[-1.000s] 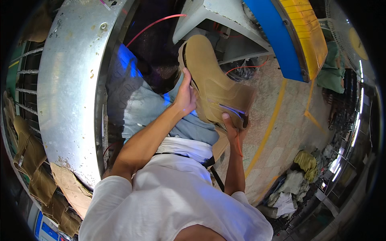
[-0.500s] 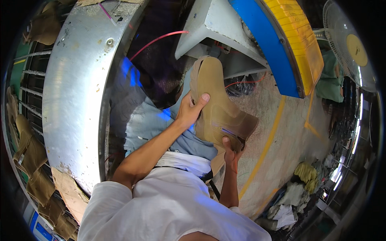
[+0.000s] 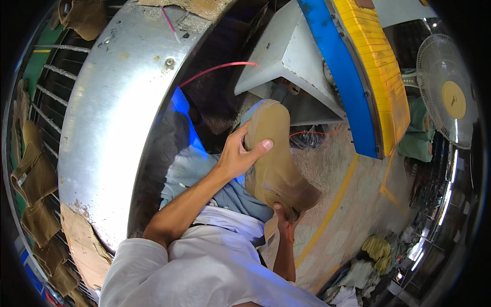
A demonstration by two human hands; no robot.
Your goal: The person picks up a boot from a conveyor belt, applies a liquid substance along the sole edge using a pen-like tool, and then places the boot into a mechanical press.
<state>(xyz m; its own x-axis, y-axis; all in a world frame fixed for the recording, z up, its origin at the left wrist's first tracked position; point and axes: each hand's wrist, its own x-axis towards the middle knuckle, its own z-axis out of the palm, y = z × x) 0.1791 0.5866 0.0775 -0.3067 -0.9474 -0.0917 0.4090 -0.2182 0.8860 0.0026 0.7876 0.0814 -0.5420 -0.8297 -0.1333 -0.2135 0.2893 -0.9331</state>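
A tan boot is held over my lap, its rounded toe pointing away from me and its darker shaft toward the lower right. My left hand grips the boot's left side near the toe, thumb on top and fingers wrapped round the edge. At the shaft end, my right hand clasps the boot with the thumb on its near side; most of its fingers are hidden behind the boot. An orange-red cord or band shows by the right wrist.
A long metal bench runs along my left, with brown boot pieces on a rack beyond it. Ahead stands a grey machine beside a blue and yellow panel. A fan and a cloth pile are to the right.
The boot has rolled slightly in my hands, so its top faces up more and the dark gap at its toe edge no longer shows. The whole view has shifted a little. Both hands keep hold.
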